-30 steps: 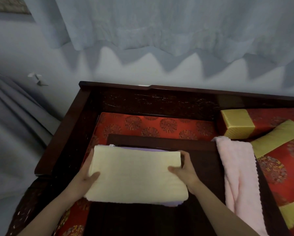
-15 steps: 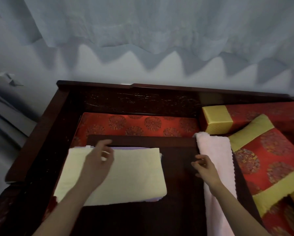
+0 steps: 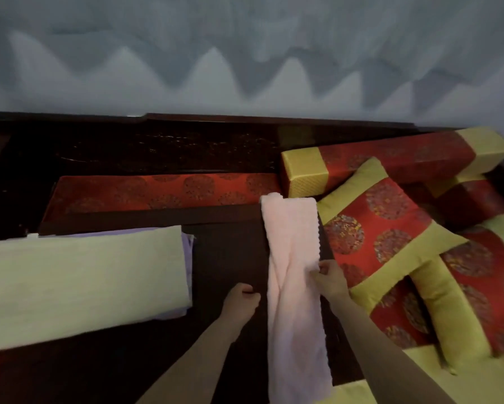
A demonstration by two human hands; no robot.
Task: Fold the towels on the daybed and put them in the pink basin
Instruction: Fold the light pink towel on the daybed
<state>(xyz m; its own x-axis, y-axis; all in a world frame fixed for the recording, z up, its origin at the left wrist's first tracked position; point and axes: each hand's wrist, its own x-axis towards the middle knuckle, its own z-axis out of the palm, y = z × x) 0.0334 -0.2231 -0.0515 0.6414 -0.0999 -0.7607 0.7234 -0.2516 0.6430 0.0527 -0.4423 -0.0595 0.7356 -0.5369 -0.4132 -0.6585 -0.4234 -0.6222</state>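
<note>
Pink towel (image 3: pixel 291 287), one long strip, lies along the right edge of the dark tabletop (image 3: pixel 227 258); the right grip (image 3: pixel 329 279) pinches its right side. Left grip (image 3: pixel 240 301), fingers curled, sits just left of it, contact unclear. Two more lie stacked at left: yellow towel (image 3: pixel 84 281) on purple towel (image 3: pixel 188 243). Red-and-gold cushions (image 3: pixel 385 228) crowd the daybed (image 3: pixel 157 147); curtain (image 3: pixel 245 39) behind.

Yellow towel (image 3: pixel 84 281) runs off the left edge. Purple towel (image 3: pixel 188 246) lies under it and only its right-hand strip shows. Pink towel (image 3: pixel 294 287) is cut by the bottom edge, lower end unseen. Left hand (image 3: pixel 240 298): fingers curl under, tips hidden, contact with the pink towel unclear. Right hand (image 3: pixel 331 279): fingertips partly buried in the pink towel. Curtain (image 3: pixel 245 39) is blurred. Far-right cushion (image 3: pixel 492 258) is clipped.
</note>
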